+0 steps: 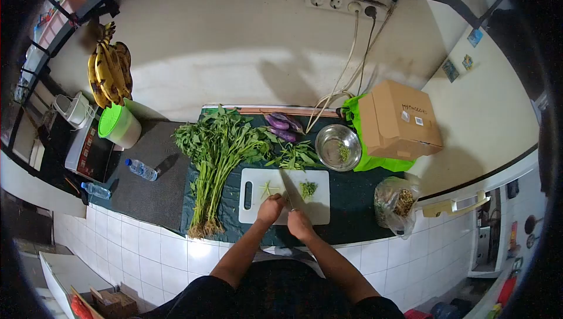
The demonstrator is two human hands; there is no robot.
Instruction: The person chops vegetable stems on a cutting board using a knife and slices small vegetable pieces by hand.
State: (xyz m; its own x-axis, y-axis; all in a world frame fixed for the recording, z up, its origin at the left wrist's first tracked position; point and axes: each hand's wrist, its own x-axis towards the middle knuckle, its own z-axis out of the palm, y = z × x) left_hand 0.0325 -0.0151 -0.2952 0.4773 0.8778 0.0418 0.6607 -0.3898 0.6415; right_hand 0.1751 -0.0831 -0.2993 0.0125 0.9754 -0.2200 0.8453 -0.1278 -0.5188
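Note:
A white cutting board (316, 212) lies on the dark green cover. My right hand (300, 224) is closed on the handle of a knife (288, 185), whose blade points away from me over the board. Just left of the knife, my left hand (270, 209) is closed near the blade; what its fingers hold is too small to make out. Pale green stem pieces (267, 188) lie on the board beyond my left hand. To the right of the blade sits a small pile of chopped greens (308, 189).
Left of the board lies a large leafy bunch (217, 149). Behind are purple eggplants (284, 125), loose leaves (296, 156) and a metal bowl (338, 147). A cardboard box (399, 121) and a plastic bag (396, 204) are at right, bottles (141, 169) at left.

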